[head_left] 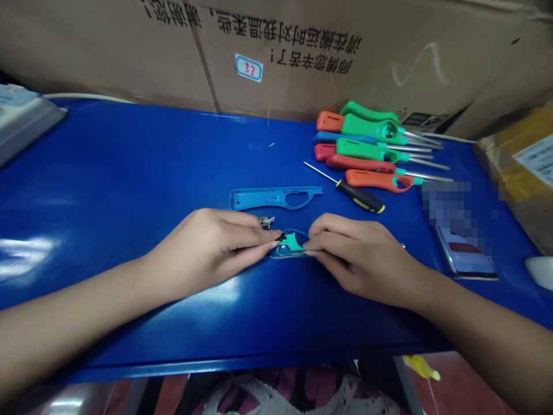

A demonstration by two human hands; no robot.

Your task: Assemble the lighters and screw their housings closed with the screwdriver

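Low over the table, my left hand (228, 239) and my right hand (349, 248) work from opposite sides on a blue lighter shell half. Seated in its loop is a green trigger (294, 243). My left fingertips pinch at a small black part beside the trigger, while my right fingertips close on the shell's other end. Much of that shell is hidden under both hands. A small metal piece (266, 221) shows just past my left index finger. The matching blue shell half (276, 198) lies behind my hands, its inner side facing up.
Several assembled long-nosed lighters (371, 150) lie piled at the back right. A black and yellow screwdriver (360, 196) rests before them, a phone (469, 251) to its right. A large cardboard box (276, 92) stands along the back; a tiny screw (272, 144) lies near it.
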